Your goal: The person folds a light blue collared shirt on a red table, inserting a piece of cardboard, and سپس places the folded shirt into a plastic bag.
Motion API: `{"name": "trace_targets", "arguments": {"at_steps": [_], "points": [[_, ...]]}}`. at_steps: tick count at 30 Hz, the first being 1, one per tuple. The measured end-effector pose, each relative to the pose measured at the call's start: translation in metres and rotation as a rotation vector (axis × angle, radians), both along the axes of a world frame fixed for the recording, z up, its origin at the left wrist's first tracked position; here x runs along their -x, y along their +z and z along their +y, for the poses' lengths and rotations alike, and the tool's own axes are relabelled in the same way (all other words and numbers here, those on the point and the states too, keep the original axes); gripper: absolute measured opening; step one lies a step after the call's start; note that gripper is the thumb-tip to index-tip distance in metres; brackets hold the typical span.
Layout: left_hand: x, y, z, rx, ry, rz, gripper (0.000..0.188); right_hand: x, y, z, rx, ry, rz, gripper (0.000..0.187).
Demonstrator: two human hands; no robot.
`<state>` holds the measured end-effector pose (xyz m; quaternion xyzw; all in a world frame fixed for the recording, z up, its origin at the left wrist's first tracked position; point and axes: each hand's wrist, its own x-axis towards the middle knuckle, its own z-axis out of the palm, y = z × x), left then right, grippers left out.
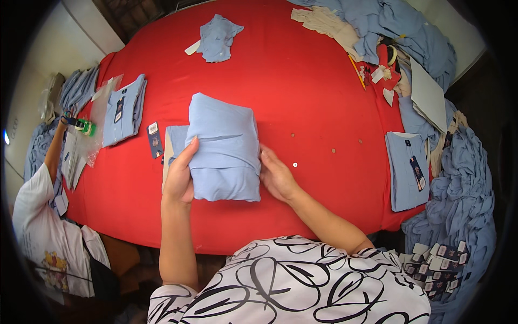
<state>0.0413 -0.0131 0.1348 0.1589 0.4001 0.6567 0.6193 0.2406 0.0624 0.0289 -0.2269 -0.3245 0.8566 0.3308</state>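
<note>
A folded light-blue garment (pixel 224 143) is held up over the red-covered table, its plain side toward me. My left hand (pixel 179 171) grips its left edge, thumb lying on the front and fingers behind. On the opposite edge my right hand (pixel 276 174) holds the lower right side, its fingertips partly hidden by the cloth. Behind and left of the garment, part of another folded blue piece (pixel 177 140) with a beige edge lies on the table. A dark hang tag (pixel 155 141) with a white label lies left of it.
A folded blue garment with a tag (pixel 407 170) lies at right, beside heaped blue clothes (pixel 464 183) and many tags (pixel 437 264). A folded stack (pixel 124 110) is at left, near a co-worker's hand (pixel 70 120) holding a green-and-black tool. A small blue piece (pixel 218 38) lies far off.
</note>
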Motion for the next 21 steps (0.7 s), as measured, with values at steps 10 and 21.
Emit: {"name": "trace_targets", "arguments": {"at_steps": [10,21], "points": [[-0.019,-0.012,0.023,0.012,-0.079,-0.136,0.053,-0.017,-0.016,-0.045,0.294,0.208,0.023,0.044],[-0.070,-0.011,0.040,0.153,-0.314,0.081,0.050,-0.071,0.018,-0.018,-1.224,-0.470,-0.745,0.021]]}}
